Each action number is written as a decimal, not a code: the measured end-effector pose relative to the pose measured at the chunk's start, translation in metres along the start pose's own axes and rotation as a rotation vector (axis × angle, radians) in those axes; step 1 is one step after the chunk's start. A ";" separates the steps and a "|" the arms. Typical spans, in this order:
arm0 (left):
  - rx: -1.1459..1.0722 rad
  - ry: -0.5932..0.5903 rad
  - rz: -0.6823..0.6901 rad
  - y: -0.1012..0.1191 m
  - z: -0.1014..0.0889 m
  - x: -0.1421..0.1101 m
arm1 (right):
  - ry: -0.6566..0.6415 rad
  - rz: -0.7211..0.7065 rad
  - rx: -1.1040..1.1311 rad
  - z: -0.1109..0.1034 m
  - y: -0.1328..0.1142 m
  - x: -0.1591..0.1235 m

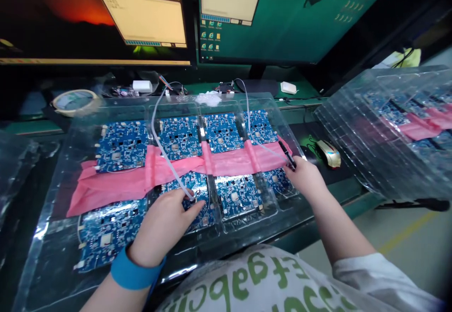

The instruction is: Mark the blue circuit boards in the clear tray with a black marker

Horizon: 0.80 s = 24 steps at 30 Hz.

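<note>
Left hand (pixel 164 225) and right hand (pixel 304 175) rest apart on circuit boards (pixel 122 146) in a clear tray (pixel 42 265) below monitors (pixel 282 20).

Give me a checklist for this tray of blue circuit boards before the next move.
1. Right hand grips black probe: ok.
2. Left hand pinches white cable above lower-row board: ok.
3. Contact point at that board: cannot tell, fingers hide it.
4. Blue circuit boards sit in clear plastic tray: ok.
5. Pink band lies between board rows: ok.
6. Solder joints: cannot tell, too small.
</note>
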<state>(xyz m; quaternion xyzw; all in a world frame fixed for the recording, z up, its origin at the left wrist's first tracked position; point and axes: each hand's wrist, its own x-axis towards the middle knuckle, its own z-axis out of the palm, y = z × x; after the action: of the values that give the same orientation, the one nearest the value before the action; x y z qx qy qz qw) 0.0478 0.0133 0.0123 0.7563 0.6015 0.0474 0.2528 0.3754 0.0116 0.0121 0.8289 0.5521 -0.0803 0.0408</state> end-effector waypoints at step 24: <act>0.004 -0.042 0.017 0.000 -0.003 -0.001 | 0.095 0.016 -0.014 0.002 0.000 -0.002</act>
<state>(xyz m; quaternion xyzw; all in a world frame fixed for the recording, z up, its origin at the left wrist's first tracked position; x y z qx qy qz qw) 0.0464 0.0133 0.0149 0.7626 0.5898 0.0326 0.2636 0.3747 0.0091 0.0102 0.8358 0.5475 -0.0363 0.0210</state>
